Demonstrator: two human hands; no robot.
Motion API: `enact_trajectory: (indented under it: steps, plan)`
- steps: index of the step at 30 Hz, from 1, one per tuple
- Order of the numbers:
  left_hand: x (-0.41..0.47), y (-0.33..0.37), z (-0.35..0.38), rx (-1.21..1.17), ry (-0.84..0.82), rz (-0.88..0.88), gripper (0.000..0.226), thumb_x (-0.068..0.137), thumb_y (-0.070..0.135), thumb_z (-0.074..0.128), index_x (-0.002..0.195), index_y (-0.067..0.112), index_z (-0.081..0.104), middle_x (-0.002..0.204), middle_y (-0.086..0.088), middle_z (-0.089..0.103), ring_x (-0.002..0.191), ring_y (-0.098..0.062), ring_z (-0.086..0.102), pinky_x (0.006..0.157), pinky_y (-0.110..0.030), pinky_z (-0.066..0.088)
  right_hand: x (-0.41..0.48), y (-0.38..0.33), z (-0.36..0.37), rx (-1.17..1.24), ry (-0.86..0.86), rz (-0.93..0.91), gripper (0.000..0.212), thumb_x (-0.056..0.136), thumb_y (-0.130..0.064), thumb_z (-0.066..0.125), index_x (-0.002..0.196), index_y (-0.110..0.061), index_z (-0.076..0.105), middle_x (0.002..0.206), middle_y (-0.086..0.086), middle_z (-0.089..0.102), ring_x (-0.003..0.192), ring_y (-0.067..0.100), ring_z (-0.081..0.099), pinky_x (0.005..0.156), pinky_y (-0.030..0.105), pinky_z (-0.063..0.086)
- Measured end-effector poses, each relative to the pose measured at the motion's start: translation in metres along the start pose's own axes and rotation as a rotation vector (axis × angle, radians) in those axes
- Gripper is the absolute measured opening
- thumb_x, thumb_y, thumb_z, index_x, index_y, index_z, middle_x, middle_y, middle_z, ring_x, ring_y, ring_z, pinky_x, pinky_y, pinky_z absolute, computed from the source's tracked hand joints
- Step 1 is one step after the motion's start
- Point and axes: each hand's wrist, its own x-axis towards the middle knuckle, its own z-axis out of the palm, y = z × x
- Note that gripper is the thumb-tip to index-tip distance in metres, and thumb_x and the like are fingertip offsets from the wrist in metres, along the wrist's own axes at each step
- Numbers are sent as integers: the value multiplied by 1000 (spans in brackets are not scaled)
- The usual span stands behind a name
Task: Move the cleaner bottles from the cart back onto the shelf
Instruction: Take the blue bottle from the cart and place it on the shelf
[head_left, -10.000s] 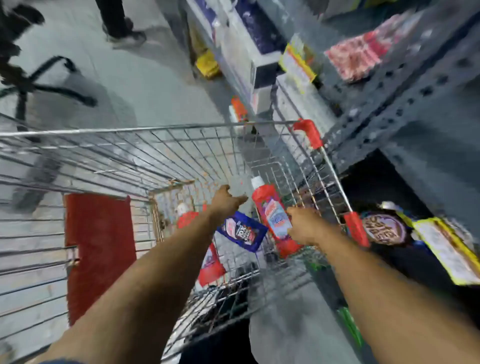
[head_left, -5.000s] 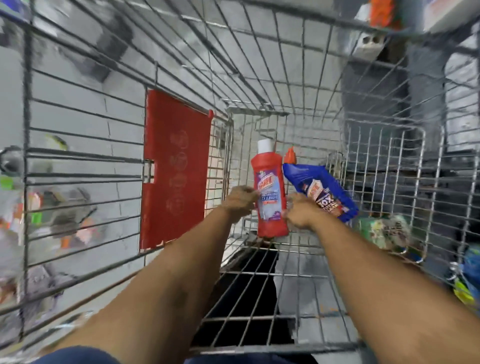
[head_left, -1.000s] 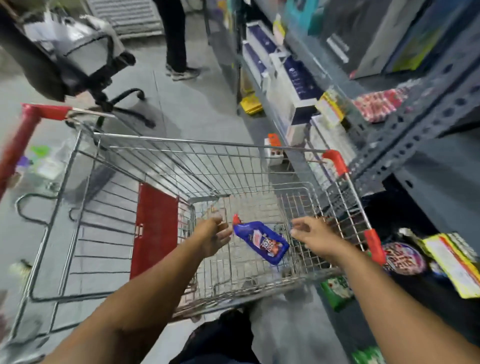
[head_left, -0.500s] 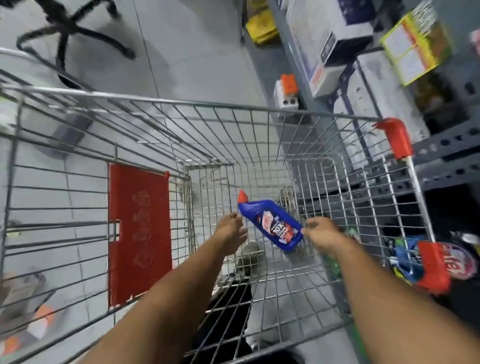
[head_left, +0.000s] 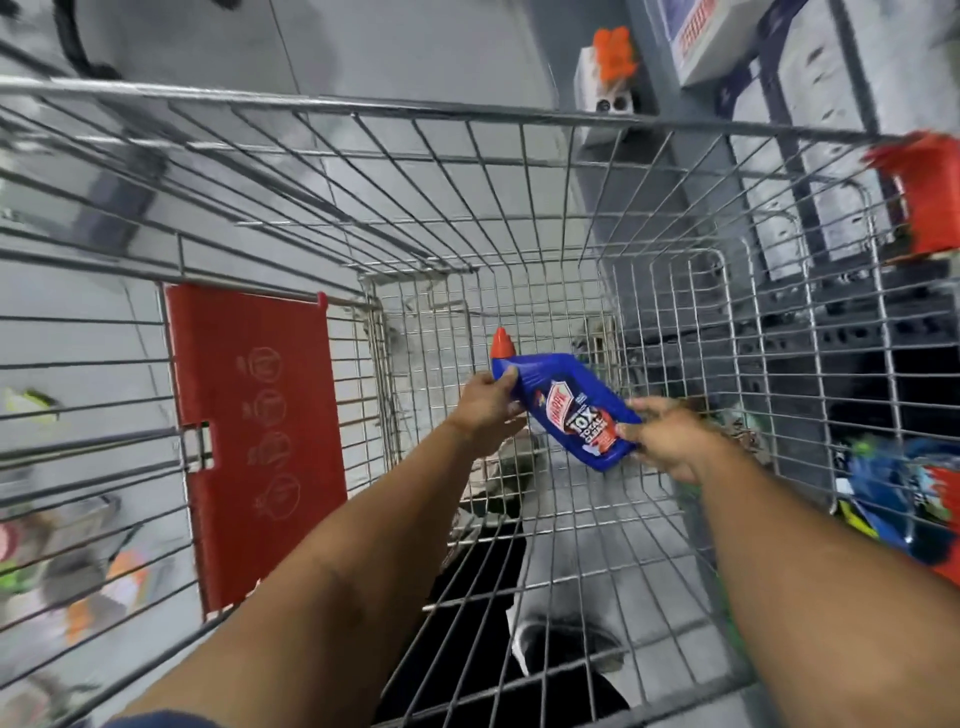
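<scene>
Deep in the wire cart (head_left: 467, 171), a person's left hand (head_left: 485, 408) grips the neck of a blue cleaner bottle (head_left: 569, 408) and the right hand (head_left: 667, 436) clasps its base — the pickup step. Next, lift it clear and carry it right to the shelf (head_left: 810, 332).

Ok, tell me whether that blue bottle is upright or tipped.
Tipped. The blue bottle lies slanted inside the cart, red cap up-left, base down-right, held between the left hand and right hand.
</scene>
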Motion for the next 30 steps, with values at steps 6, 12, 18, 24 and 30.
enact_trajectory:
  steps: [6, 12, 18, 24, 30]
  plan:
    - [-34, 12, 0, -74, -39, 42, 34, 95, 21, 51, 124, 4, 47, 126, -19, 61, 110, -33, 63, 95, -47, 52, -29, -10, -11, 8, -31, -62, 46, 82, 4, 61, 124, -12, 52, 114, 16, 64, 91, 25, 67, 65, 28, 56]
    - [-97, 42, 5, 126, -218, 202, 30, 95, 25, 50, 119, 6, 51, 120, -16, 63, 103, -30, 63, 95, -40, 47, -92, -21, -39, -192, -86, -291, 54, 81, -7, 68, 131, -13, 50, 119, 11, 66, 103, 26, 66, 94, 45, 53]
    - [-194, 86, 50, 341, -341, 476, 38, 90, 26, 59, 120, 5, 50, 113, -15, 62, 95, -28, 63, 85, -34, 53, -186, 4, -68, -11, 6, -576, 31, 86, 1, 59, 116, -10, 57, 104, 6, 68, 87, 17, 64, 63, 22, 53]
    - [-306, 89, 132, 550, -501, 807, 36, 85, 23, 63, 111, -2, 59, 102, -18, 64, 92, -27, 59, 91, -42, 50, -254, 55, -91, 226, 249, -861, 27, 82, 0, 64, 93, -25, 63, 94, -3, 72, 86, 13, 66, 85, 35, 52]
    - [-378, 46, 215, 679, -703, 1014, 14, 89, 12, 59, 101, 11, 65, 84, 3, 73, 82, -14, 65, 88, -35, 53, -296, 123, -123, 405, 513, -1093, 29, 82, -9, 67, 109, -11, 57, 95, 2, 68, 76, 2, 64, 67, 19, 52]
